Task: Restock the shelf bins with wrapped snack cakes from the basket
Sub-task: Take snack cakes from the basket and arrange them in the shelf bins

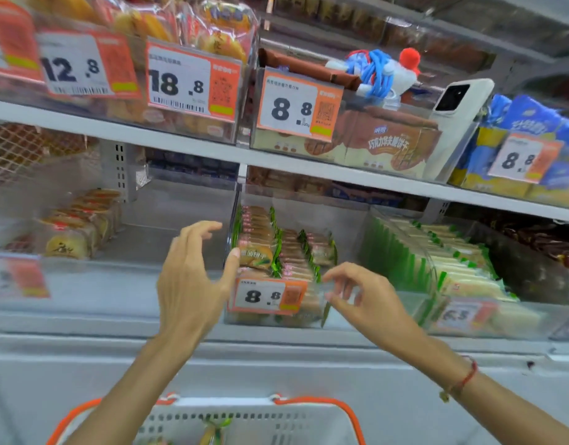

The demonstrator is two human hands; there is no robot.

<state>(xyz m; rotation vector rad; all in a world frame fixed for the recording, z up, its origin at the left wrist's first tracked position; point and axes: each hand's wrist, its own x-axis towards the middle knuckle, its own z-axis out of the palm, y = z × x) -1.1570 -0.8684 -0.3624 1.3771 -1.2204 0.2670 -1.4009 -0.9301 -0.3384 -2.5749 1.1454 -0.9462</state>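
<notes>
Green-edged wrapped snack cakes (260,252) are seen packed in rows inside a clear bin (276,316) on the lower shelf (276,345), flanked by the left hand (193,277) and right hand (363,300), both released and grasping nothing, above the orange-handled basket (244,415).

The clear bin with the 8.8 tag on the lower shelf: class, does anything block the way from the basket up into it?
Yes: both hands. The left hand and right hand flank the bin front, above the basket. The bin's top is open.
</notes>
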